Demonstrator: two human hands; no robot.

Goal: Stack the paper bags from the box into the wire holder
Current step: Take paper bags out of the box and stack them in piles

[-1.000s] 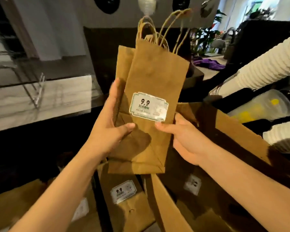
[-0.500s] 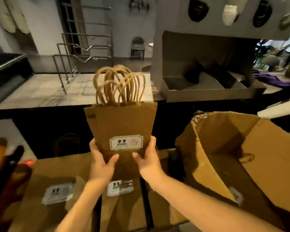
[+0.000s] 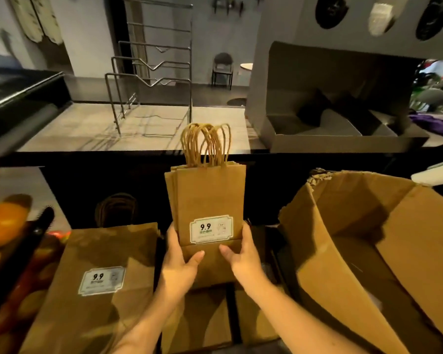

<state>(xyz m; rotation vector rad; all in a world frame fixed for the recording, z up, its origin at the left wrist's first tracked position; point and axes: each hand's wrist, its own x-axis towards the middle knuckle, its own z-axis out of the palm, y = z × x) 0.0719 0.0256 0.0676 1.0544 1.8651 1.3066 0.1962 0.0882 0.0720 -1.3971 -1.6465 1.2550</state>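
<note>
Holding what, at that moment? the first asked.

A bundle of paper bags (image 3: 207,198), the second said; both hands were clasped on its lower end. The left hand (image 3: 179,267) had its thumb across the front fold and its fingers round the left edge; the right hand (image 3: 243,256) mirrored it on the right edge, thumb just under the white label (image 3: 211,229).

And what had changed?

A second before, the bags were fanned, one askew behind another, and held high. By then their edges were squared and the twine handles (image 3: 206,144) bunched together; the bundle stood upright and lower, before the dark panel under the tabletop (image 3: 87,129), above other flat bags (image 3: 100,277) lying below.

Where was the holder?

The wire holder (image 3: 151,80) stood on the tabletop, beyond the bundle and to its left, well apart from it; no bag showed between its rungs. The box (image 3: 356,238) gaped open at the right, near the right forearm.

So how far along?

Barely begun, I judged. The squaring looked like preparation, so the bundle seemed ready to go in as one; the lift over the tabletop's edge and the drop between the wires were not yet done. Those loose handles could snag a rung.
</note>
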